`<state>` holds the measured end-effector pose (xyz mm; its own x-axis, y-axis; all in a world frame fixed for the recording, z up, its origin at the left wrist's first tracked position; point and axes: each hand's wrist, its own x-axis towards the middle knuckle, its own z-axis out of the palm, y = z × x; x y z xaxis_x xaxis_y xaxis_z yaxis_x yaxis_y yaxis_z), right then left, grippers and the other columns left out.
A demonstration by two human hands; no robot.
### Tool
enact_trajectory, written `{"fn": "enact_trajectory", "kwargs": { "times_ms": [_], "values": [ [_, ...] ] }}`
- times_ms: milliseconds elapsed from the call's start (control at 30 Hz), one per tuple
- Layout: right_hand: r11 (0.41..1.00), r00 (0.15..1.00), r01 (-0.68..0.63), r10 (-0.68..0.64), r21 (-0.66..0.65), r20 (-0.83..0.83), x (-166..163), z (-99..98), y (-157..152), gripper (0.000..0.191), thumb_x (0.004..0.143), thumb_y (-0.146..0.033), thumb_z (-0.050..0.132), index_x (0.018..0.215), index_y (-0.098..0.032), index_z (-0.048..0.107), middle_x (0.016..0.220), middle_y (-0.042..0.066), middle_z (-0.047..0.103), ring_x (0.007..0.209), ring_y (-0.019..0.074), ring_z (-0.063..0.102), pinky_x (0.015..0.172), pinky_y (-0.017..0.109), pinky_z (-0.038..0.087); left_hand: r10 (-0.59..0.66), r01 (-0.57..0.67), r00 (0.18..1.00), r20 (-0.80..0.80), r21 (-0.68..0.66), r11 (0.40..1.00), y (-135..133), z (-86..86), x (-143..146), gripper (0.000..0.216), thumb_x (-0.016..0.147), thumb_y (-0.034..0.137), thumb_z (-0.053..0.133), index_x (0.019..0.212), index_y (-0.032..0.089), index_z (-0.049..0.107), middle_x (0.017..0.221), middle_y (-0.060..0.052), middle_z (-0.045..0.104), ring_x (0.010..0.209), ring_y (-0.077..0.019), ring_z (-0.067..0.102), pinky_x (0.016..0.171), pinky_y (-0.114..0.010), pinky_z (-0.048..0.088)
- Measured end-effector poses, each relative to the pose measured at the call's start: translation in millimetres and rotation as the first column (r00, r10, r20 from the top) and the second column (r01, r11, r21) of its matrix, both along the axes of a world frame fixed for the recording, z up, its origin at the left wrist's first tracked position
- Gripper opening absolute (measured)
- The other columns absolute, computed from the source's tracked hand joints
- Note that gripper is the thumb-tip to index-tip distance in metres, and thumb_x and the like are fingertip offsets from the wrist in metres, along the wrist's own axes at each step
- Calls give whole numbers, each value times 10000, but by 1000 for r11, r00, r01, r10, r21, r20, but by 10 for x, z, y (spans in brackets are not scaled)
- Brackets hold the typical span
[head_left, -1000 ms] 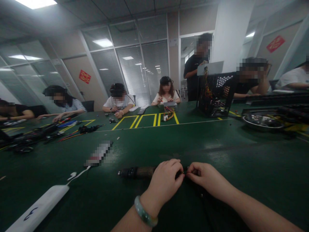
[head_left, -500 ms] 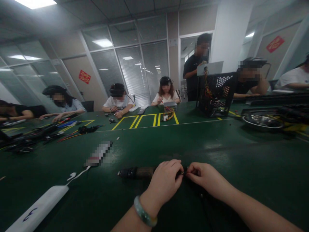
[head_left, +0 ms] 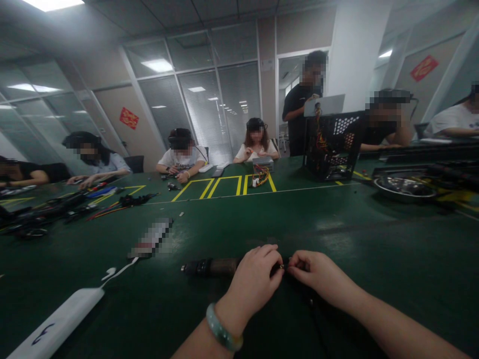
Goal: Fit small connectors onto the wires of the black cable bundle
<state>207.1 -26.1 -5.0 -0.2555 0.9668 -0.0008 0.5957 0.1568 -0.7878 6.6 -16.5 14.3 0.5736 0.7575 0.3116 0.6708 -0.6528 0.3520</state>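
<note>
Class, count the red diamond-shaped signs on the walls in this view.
2: one red diamond-shaped sign on the beige wall panel at left, another on the far-right wall panel. More could be hidden behind the white pillar.

A pale green jade bangle (head_left: 221, 334) circles the bare left wrist (head_left: 229, 314).

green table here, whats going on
The person's left hand and right hand pinch a small dark item, too small to identify, beside a dark cylindrical tool on the green workbench. Across the bench, a co-worker sits behind coloured wires, near an open black computer case.
</note>
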Motion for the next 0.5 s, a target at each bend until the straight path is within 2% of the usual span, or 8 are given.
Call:
{"fn": "enact_trajectory", "kwargs": {
  "times_ms": [133,300,500],
  "values": [
    [1000,1000,10,-10,15,5,-9,7,-5,157,862,-313,564,822,-192,654,732,-1,679,666,151,608,572,226,393,-12,12,1000,-1,-5,1000,-13,24,9,220,840,158,609,1039,247,588,1275,-22,574,1162,-217,533,1014,-404,414],
    [1000,1000,6,-6,10,-8,-10,-31,5,143,858,-306,571,819,-196,653,725,-7,679,661,149,605,565,222,388,-10,10,1000,-11,-3,1000,-11,17,-2,134,845,173,604,962,237,592,1276,-20,573,1156,-221,538,1006,-407,419],
    [1000,999,-9,10,11,-45,3,-74,12,123,861,-288,569,836,-200,652,751,-9,685,676,147,615,582,222,399,-1,1,1000,9,4,1000,5,-18,-11,120,849,196,606,958,244,593,1285,-12,567,1157,-220,535,996,-414,426]
  ]
}}
